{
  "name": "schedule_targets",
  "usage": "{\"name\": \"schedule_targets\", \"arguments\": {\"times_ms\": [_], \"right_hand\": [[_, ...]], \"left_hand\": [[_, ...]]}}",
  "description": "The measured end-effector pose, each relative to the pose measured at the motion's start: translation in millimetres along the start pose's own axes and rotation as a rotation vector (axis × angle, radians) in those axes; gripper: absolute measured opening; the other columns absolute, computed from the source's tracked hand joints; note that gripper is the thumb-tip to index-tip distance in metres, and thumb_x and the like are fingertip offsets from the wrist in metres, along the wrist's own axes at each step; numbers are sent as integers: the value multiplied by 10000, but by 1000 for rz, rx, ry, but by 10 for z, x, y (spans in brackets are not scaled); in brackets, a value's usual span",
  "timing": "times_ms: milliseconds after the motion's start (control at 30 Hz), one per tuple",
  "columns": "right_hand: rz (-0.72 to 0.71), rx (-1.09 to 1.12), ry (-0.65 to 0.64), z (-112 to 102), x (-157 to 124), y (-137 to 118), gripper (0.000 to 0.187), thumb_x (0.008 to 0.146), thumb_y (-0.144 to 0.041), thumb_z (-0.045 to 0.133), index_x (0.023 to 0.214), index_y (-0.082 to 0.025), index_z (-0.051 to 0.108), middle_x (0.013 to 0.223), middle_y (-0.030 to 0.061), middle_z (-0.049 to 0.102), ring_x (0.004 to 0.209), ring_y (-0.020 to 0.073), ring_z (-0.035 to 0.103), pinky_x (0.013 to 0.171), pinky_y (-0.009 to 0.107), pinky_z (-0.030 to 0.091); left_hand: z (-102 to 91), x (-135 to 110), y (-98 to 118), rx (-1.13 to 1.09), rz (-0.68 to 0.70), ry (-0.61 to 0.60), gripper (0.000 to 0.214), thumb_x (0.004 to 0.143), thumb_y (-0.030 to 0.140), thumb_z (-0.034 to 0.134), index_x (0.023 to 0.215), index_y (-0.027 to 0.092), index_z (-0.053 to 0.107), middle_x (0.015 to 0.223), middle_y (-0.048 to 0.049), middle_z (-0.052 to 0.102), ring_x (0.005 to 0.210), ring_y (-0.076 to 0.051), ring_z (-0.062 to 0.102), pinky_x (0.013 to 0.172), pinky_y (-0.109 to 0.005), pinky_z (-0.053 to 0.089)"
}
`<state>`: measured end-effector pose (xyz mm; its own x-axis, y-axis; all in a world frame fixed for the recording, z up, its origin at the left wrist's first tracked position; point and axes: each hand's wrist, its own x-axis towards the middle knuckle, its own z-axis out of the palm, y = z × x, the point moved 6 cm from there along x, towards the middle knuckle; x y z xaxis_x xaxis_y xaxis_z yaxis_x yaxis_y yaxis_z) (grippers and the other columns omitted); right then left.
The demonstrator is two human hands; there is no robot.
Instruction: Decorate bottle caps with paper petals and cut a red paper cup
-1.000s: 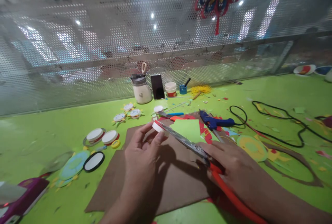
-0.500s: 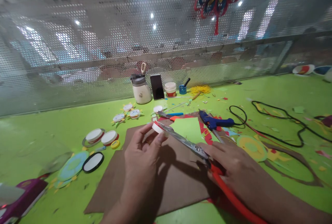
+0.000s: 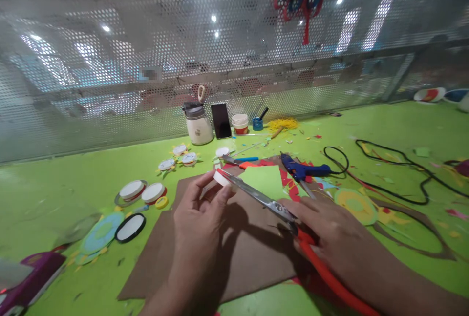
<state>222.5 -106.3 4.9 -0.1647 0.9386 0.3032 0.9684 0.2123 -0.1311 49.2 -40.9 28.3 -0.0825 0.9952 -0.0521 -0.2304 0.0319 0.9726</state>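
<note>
Between the fingertips of my left hand [image 3: 203, 213] is a small white round lid [image 3: 220, 178] with a red edge, held tilted above a brown cardboard sheet [image 3: 252, 257]. My right hand [image 3: 326, 228] grips the orange-handled scissors [image 3: 271, 204], whose blades point up and left. Their tips meet the red edge of the lid; whether they are cutting it I cannot tell. Light-green paper [image 3: 263, 181] and red paper scraps lie on the cardboard just beyond the blades.
A blue glue gun [image 3: 306, 169] with a black cord lies to the right. At left are white round lids [image 3: 154, 192], a black-rimmed disc [image 3: 130, 228] and a purple device [image 3: 36, 277]. A jug [image 3: 199, 128], a phone [image 3: 221, 121] and small tubs stand along the back.
Both hands, the lid and the scissors keep nearly the same pose. The view has shifted very slightly, with things on the table appearing a little higher.
</note>
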Motion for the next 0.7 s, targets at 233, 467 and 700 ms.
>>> {"name": "schedule_targets", "arguments": {"times_ms": [233,467,700], "right_hand": [[19,9,-33,57,1,8,501,781,-129,567,1273,-206,613,1005,131,719,791,282,682,732,463,565],[-5,-2,20,4,14,-24,460,795,-128,558,1245,-198,627,929,111,715,794,270,669,760,432,536],[-64,13,129,-96,20,-44,398,790,-131,554,1172,-206,639,854,84,686,852,253,642,779,378,507]], "left_hand": [[-1,-9,10,-6,14,5,502,737,366,763,1194,226,610,1150,-129,693,885,-252,692,608,-296,554],[-50,36,-23,-52,-21,-37,471,759,373,753,1192,241,620,1169,-113,689,844,-212,702,641,-290,552],[-158,316,-119,-213,-48,-178,407,767,275,760,1153,200,655,1129,-104,719,977,-228,700,806,-295,575]]}}
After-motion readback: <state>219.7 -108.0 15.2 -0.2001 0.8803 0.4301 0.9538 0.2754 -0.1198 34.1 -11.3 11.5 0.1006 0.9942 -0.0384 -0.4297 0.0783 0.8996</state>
